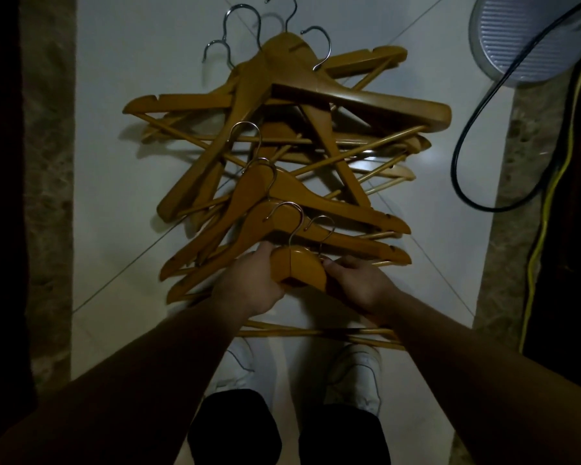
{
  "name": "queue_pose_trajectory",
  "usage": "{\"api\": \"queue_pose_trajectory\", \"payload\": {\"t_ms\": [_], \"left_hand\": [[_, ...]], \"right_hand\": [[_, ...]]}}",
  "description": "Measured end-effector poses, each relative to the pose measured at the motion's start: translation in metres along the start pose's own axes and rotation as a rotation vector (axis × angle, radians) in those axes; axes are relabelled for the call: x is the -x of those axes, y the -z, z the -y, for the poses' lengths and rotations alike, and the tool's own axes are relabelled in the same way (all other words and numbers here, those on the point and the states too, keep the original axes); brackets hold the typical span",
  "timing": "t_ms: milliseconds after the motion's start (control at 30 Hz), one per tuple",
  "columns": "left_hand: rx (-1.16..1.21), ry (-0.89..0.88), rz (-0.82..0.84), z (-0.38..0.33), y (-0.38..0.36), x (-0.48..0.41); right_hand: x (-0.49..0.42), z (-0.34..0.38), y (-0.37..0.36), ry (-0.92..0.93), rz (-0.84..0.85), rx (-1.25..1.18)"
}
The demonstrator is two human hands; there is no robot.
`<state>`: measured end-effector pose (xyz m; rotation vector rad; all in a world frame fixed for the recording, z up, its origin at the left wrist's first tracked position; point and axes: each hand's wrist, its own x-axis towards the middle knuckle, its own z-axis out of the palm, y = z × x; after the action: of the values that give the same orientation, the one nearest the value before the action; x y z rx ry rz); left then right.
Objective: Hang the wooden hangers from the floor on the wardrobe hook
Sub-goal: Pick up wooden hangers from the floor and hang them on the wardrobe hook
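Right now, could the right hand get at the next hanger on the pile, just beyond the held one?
Probably yes, once freed: the right hand grips the held hanger, but the next hanger lies uncovered just beyond it.

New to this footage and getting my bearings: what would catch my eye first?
A tangled pile of wooden hangers sprawls across the white tile floor at centre. At its near edge, the left hand and right hand grip one hanger by its shoulders. A grey ribbed disc sits upper right.

Hangers piled on the floor ahead of the shoes; cables, perhaps a fan base, at right.
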<state>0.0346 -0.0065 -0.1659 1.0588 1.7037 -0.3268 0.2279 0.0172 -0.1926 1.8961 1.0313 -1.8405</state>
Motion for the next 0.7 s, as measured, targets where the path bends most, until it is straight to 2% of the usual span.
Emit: {"api": "queue_pose_trajectory", "payload": {"t_ms": [167, 367, 700], "left_hand": [[-0.034, 0.014, 0.0, -0.004, 0.001, 0.0], [-0.038, 0.021, 0.023, -0.007, 0.011, 0.018], [-0.05, -0.013, 0.045, -0.032, 0.06, 0.095]], "right_hand": [[0.001, -0.001, 0.002, 0.025, 0.026, -0.007], [0.026, -0.001, 0.007, 0.141, 0.065, 0.066], [0.123, 0.03, 0.021, 0.258, 0.021, 0.132]]}}
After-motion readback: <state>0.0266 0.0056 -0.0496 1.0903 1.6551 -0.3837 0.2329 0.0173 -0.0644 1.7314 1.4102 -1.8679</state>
